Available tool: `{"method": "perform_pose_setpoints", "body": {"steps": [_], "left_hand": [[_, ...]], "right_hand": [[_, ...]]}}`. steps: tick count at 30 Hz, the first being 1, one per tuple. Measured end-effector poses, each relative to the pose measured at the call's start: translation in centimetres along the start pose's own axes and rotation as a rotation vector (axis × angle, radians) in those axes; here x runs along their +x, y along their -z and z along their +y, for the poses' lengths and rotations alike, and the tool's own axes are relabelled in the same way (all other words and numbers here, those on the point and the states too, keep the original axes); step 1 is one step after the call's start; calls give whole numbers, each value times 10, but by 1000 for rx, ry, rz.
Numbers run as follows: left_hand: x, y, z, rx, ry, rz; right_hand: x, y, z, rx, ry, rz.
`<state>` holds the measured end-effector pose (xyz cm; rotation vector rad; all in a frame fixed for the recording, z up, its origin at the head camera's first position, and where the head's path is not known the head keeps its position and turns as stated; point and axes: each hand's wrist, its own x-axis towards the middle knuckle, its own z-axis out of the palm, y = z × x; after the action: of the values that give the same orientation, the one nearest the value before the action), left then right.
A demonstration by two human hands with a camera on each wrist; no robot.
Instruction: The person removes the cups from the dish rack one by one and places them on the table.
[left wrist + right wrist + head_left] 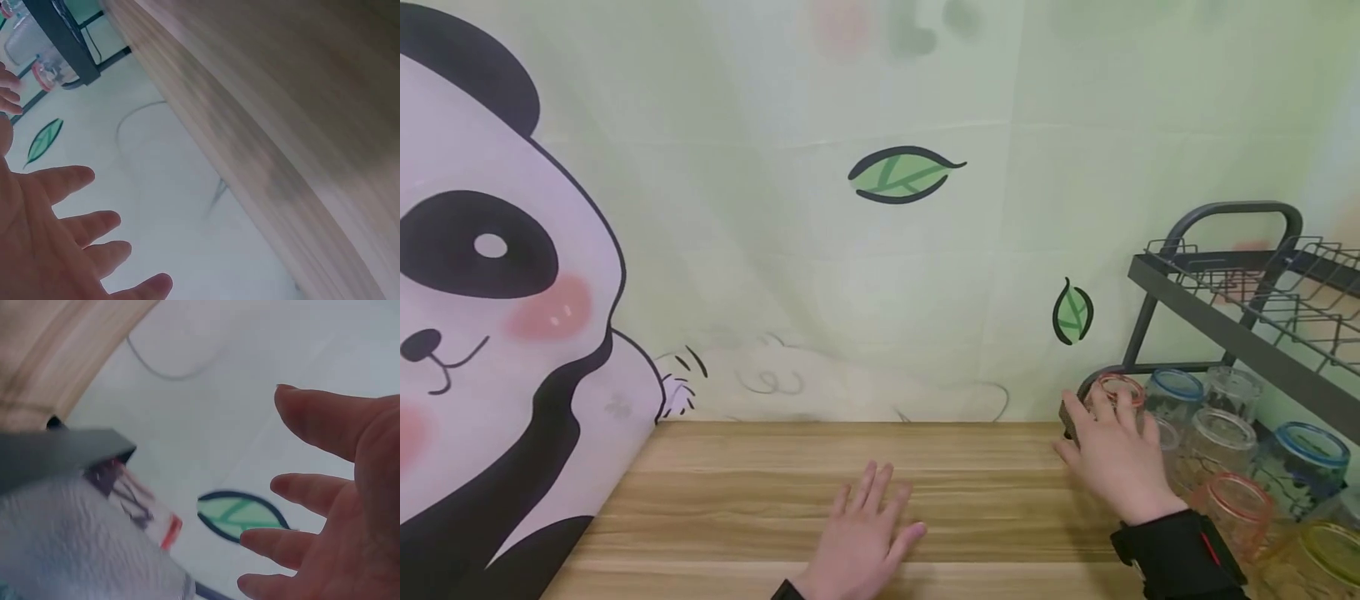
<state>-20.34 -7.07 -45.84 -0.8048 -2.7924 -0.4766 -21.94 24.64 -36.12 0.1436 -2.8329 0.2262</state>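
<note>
At the rack's far left corner, my right hand [1123, 467] reaches over a clear glass with a red ring [1114, 382], its fingers spread and its fingertips overlapping the ring. In the right wrist view a gap shows between the extended fingers of that hand [337, 506] and the red-ringed glass [144, 509]. A larger textured clear glass [94, 550] stands nearer that camera. My left hand [861, 537] is held over the wooden table with its fingers spread, and nothing is in it. The left wrist view shows its open palm [56, 237].
A black two-tier rack [1217, 321] stands at the right, with a wire shelf above. Several glasses crowd its lower level, among them a blue-ringed glass [1176, 385], another red-ringed glass [1236, 504] and a yellow-ringed glass [1333, 550]. A printed cloth [820, 275] hangs behind the table [737, 500].
</note>
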Motion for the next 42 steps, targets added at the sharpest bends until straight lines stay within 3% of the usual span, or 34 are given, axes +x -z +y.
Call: {"method": "perform_pose_setpoints", "body": {"steps": [5,13,22,29,42], "left_hand": [[4,0,7,-54,4,-53],[8,1,17,-95,-5,-119],[9,2,19,-105,-15,-113],[11,2,25,-63,-35,-120],[18,-4,48,-111,-90,-98]], "right_hand": [[1,14,10,6,-36,8],[5,34,33,17,-108,-71],[14,42,54,7,-131,-228],[22,41,69,13,-137,-334],[23,31,78,79,-111,-376]]}}
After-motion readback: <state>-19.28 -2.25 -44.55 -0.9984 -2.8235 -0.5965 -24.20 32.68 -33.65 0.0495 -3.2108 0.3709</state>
